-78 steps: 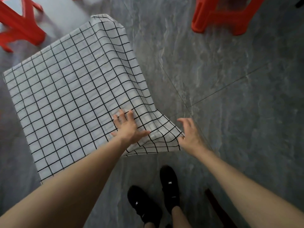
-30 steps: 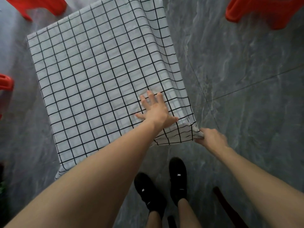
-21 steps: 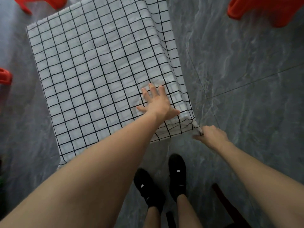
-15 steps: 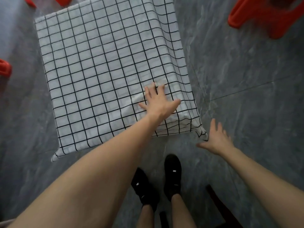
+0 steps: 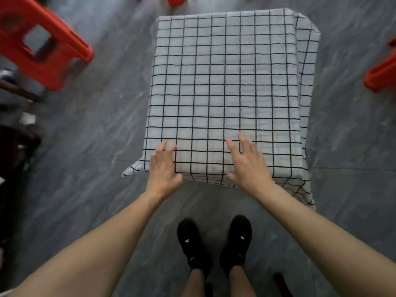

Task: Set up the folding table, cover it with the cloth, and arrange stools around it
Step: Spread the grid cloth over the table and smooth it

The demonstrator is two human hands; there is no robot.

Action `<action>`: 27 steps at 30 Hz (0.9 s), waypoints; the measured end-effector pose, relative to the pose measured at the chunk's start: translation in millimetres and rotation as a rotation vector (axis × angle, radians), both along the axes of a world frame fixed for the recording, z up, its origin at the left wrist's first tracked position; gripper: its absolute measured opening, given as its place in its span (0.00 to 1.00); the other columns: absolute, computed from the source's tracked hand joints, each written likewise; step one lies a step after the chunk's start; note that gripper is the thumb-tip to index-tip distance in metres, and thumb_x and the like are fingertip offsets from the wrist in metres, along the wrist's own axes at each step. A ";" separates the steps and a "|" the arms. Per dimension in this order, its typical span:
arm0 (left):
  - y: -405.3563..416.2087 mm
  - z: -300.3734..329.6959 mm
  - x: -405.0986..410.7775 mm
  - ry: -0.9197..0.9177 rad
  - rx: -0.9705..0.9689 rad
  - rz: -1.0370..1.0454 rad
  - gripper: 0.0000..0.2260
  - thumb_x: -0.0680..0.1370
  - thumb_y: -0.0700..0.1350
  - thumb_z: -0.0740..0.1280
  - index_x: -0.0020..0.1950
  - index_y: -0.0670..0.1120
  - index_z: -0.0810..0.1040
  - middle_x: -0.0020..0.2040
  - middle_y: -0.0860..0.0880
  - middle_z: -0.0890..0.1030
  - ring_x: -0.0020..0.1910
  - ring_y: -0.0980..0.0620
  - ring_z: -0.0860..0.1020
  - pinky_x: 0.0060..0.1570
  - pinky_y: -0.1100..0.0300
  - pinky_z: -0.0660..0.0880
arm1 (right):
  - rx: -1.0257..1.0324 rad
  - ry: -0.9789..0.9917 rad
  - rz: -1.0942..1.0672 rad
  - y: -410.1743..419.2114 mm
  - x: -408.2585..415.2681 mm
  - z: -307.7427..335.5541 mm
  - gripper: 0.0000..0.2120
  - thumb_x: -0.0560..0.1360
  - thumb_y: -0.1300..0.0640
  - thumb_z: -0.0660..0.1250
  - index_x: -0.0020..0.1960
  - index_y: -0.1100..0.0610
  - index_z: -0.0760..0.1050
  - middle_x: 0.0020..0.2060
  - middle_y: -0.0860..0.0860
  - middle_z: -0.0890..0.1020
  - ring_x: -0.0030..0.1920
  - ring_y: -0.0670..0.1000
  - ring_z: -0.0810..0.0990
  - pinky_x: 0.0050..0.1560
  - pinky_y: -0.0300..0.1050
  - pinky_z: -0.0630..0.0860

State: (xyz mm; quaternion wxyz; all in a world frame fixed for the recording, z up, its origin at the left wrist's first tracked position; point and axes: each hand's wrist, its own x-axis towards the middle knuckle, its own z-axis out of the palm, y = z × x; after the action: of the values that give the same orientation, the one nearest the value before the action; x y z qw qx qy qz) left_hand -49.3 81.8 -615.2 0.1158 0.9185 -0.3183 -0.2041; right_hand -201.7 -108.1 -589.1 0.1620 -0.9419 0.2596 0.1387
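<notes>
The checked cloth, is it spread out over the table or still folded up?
Spread: the checked cloth lies flat across the top, its edges hanging over the sides.

Stools (image 5: pixel 42 50) flank table (image 5: pixel 225 82) — floor (image 5: pixel 96 146) between

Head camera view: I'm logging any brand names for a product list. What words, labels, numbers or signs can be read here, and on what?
No readable text anywhere in this view.
Black shoes: a small white mark on each, too small and blurred to read as a brand.
Checked cloth: only a black grid pattern, no lettering.
Red stool: blurred, no label visible.
</notes>
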 end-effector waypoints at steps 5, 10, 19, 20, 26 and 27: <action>84.6 -17.4 34.7 0.064 0.197 0.246 0.42 0.70 0.47 0.73 0.78 0.44 0.55 0.77 0.41 0.52 0.75 0.39 0.54 0.74 0.45 0.54 | 0.050 0.045 0.152 54.1 84.9 -7.1 0.46 0.68 0.51 0.75 0.77 0.50 0.50 0.77 0.58 0.49 0.74 0.60 0.54 0.66 0.58 0.69; 104.8 -38.5 63.4 0.069 0.226 0.139 0.45 0.71 0.58 0.73 0.79 0.45 0.53 0.78 0.45 0.59 0.76 0.45 0.58 0.74 0.51 0.55 | 0.001 0.143 0.229 82.8 119.0 -28.5 0.36 0.69 0.57 0.73 0.71 0.48 0.58 0.67 0.55 0.63 0.67 0.61 0.61 0.44 0.54 0.79; 83.8 -43.0 83.5 -0.126 0.177 -0.017 0.10 0.77 0.53 0.65 0.54 0.51 0.80 0.47 0.45 0.84 0.52 0.44 0.81 0.53 0.55 0.67 | -0.067 0.187 0.231 80.6 123.0 -29.3 0.35 0.68 0.52 0.73 0.68 0.45 0.58 0.64 0.53 0.63 0.66 0.60 0.61 0.38 0.52 0.80; 90.0 -42.2 86.2 -0.105 0.238 -0.031 0.10 0.78 0.52 0.63 0.53 0.51 0.80 0.48 0.45 0.84 0.53 0.44 0.80 0.51 0.55 0.67 | -0.069 0.189 0.220 82.4 122.4 -29.5 0.35 0.68 0.52 0.73 0.69 0.45 0.58 0.64 0.53 0.62 0.66 0.59 0.61 0.38 0.52 0.80; 118.5 -40.0 87.8 0.172 0.241 0.225 0.25 0.70 0.38 0.64 0.67 0.47 0.70 0.70 0.46 0.68 0.66 0.41 0.69 0.62 0.49 0.68 | -0.047 0.144 0.154 91.8 116.5 -35.2 0.35 0.69 0.59 0.71 0.70 0.48 0.57 0.68 0.54 0.61 0.67 0.60 0.59 0.42 0.56 0.80; 117.2 -38.0 85.6 0.101 0.141 0.201 0.28 0.68 0.36 0.64 0.68 0.45 0.69 0.72 0.45 0.64 0.68 0.41 0.66 0.65 0.48 0.67 | -0.039 0.146 0.153 92.3 115.5 -35.8 0.36 0.68 0.58 0.72 0.70 0.48 0.57 0.69 0.54 0.60 0.68 0.61 0.58 0.45 0.58 0.80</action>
State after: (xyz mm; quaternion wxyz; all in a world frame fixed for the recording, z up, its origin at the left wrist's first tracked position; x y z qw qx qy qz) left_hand 36.4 199.0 -653.1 0.0868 0.9402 -0.2030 -0.2592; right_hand -86.1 -15.8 -624.9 0.1130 -0.9494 0.2004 0.2136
